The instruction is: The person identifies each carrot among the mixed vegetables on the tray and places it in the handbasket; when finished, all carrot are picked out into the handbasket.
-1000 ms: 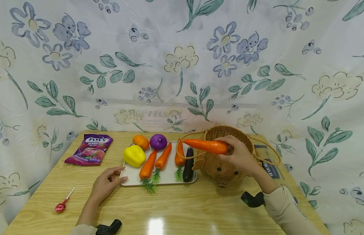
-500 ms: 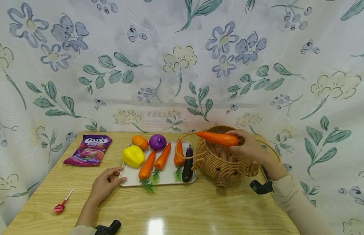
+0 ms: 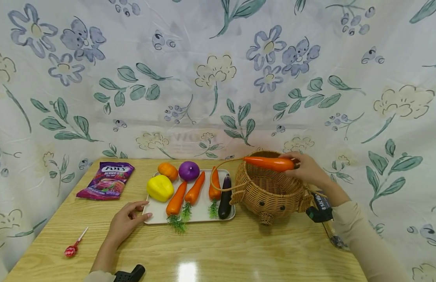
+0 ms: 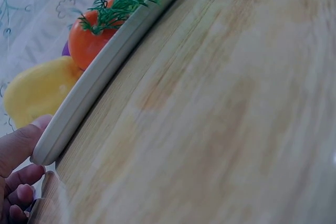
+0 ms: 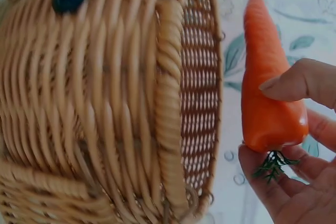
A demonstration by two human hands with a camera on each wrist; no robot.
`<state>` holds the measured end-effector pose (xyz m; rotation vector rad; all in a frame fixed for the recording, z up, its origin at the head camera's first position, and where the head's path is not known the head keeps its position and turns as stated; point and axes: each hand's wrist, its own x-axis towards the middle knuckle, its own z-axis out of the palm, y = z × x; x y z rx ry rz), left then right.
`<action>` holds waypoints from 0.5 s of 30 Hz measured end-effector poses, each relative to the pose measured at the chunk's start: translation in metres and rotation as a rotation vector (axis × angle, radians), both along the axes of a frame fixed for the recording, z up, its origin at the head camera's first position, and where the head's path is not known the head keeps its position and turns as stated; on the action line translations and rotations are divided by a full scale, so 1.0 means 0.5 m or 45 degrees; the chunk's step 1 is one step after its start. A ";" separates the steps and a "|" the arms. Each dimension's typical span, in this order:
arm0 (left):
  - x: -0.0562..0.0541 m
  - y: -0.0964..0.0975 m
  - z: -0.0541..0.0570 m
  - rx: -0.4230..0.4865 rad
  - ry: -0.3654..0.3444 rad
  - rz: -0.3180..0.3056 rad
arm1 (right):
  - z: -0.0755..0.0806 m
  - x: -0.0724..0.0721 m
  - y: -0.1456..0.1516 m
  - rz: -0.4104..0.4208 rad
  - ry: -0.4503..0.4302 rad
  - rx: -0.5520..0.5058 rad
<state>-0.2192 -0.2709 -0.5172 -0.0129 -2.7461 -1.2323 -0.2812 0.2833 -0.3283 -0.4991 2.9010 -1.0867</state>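
Note:
My right hand [image 3: 304, 170] holds an orange toy carrot [image 3: 269, 163] by its thick end, over the opening of a wicker basket [image 3: 256, 199] with an animal face. In the right wrist view, the thumb lies on the carrot [image 5: 268, 103], and green leaves stick out between the fingers; the basket's rim [image 5: 169, 98] is beside it. My left hand [image 3: 124, 223] grips the left edge of a white tray [image 3: 204, 211], its thumb on the rim in the left wrist view. On the tray lie several carrots [image 3: 177, 199], an eggplant [image 3: 225, 199], and a yellow pepper [image 3: 160, 188].
A small orange pumpkin [image 3: 167, 171] and a round purple vegetable [image 3: 189, 171] sit at the tray's back. To the left lie a purple candy bag [image 3: 107, 180] and a red lollipop [image 3: 71, 249]. A dark packet [image 3: 321, 201] lies right of the basket, whose looped handle [image 3: 214, 184] overhangs the tray.
My right hand has carried the carrot rightward from the basket's left side to over its opening. The left hand stays at the tray's edge.

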 end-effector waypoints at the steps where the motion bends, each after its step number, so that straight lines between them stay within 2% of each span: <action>1: 0.000 0.000 0.000 0.000 0.000 -0.001 | 0.001 -0.004 0.004 0.005 0.000 0.001; 15: 0.000 0.000 0.000 0.008 0.013 0.005 | 0.007 -0.045 0.035 0.055 -0.133 0.043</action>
